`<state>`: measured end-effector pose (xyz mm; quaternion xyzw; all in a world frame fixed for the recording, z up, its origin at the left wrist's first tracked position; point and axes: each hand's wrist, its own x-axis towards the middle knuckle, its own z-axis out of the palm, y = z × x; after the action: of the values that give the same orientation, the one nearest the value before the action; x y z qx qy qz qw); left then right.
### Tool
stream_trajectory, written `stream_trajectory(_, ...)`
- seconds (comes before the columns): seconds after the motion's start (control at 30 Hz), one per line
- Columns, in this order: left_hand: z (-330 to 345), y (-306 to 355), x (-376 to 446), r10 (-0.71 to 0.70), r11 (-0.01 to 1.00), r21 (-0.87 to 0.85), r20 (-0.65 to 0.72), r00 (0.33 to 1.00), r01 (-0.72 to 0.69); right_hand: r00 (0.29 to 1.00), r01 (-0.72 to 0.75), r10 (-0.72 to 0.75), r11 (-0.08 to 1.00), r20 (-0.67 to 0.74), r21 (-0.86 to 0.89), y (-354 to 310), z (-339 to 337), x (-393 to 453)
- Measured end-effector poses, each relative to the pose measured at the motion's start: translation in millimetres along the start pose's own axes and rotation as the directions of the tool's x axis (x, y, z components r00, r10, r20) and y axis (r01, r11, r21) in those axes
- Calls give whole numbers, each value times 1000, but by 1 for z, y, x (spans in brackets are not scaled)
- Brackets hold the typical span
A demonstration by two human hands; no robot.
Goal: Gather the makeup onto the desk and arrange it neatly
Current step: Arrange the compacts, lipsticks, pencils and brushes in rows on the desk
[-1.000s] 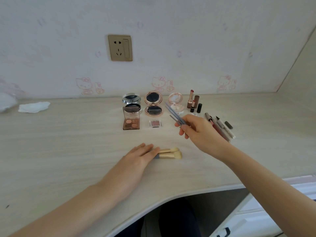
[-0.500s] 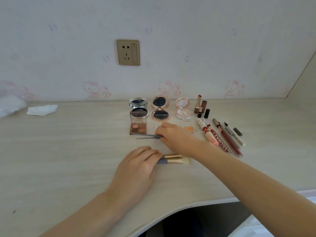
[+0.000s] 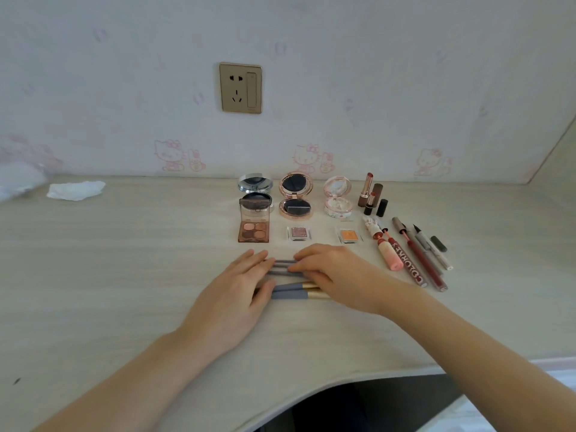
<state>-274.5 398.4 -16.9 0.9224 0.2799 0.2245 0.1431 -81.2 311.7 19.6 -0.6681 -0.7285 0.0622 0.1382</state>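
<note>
Several grey-handled makeup brushes [image 3: 285,291] lie side by side on the pale wooden desk [image 3: 124,275], between my two hands. My left hand [image 3: 232,294] lies flat with straight fingers against their left ends. My right hand [image 3: 336,275] covers their right ends, fingers pressing the upper two thin brushes [image 3: 282,267]. Behind them sit an eyeshadow palette [image 3: 254,229], three open compacts [image 3: 295,196], two small shadow pans [image 3: 298,233], lipsticks [image 3: 371,194] and a row of lip and eye pencils [image 3: 411,257].
A crumpled white tissue [image 3: 76,190] lies at the back left, next to a blurred white object [image 3: 18,182] at the frame's edge. A wall socket [image 3: 240,87] is above the desk. The desk's curved front edge [image 3: 311,397] runs below my arms.
My right hand carried two thin grey brushes from near the compacts down to the desk and laid them above the two gold-ferruled brushes. My left hand slid up against the brush ends.
</note>
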Motion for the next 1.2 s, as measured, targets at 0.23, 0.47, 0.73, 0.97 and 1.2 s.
stream_trajectory(0.23, 3, 3, -3, 21, 999, 46, 98, 995, -26, 994, -36, 44, 995, -96, 90, -10, 2, -12)
stream_trajectory(0.47, 6, 0, -2, 29, 986, 153, 235, 971, -67, 943, -310, 315, 949, -109, 56, -7, 16, -50)
stream_trajectory(0.73, 6, 2, 6, 68, 981, 156, 300, 951, -119, 949, -313, 312, 950, -50, -13, -12, 27, -40)
stream_trajectory(0.97, 8, 1, 4, 82, 978, 166, 252, 964, -127, 954, -292, 286, 954, -87, -68, -7, 31, -37)
stream_trajectory(1.2, 9, 2, 1, 79, 984, 144, 193, 978, -107, 949, -302, 291, 950, -117, -84, -8, 32, -38)
